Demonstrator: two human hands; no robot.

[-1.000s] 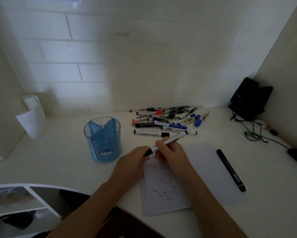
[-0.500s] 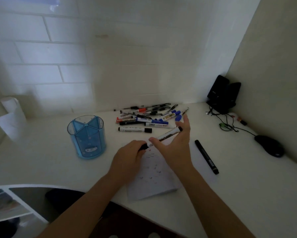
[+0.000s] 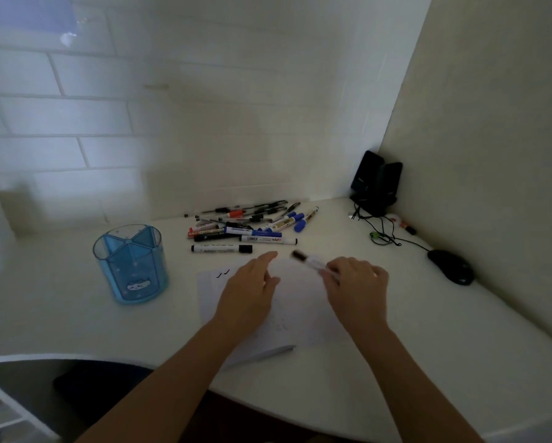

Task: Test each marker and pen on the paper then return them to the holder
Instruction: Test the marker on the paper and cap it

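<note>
Presently the right hand [image 3: 357, 282] pinches one white marker [image 3: 313, 263] by its near end, its grip closed round the barrel. The marker's black end points out over the far part of the paper [image 3: 303, 311], and motion blur hides whether that end is a cap or a bare nib. The left hand [image 3: 252, 290] is over the paper's left half, fingers loose, its grip holding nothing. The blue holder [image 3: 131, 265] stands well to the left of the paper, and the pile of pens [image 3: 249, 223] lies beyond the paper's far edge. Two small strokes [image 3: 223, 273] mark the paper's far left corner. The risk I see is that a marker held only by its tail end may swing loose, drop and roll into the pile, mixing tested with untested. If the nib is bare, it could also streak the desk [image 3: 428, 330] to the right of the paper, or go into the holder uncapped and dry out.
</note>
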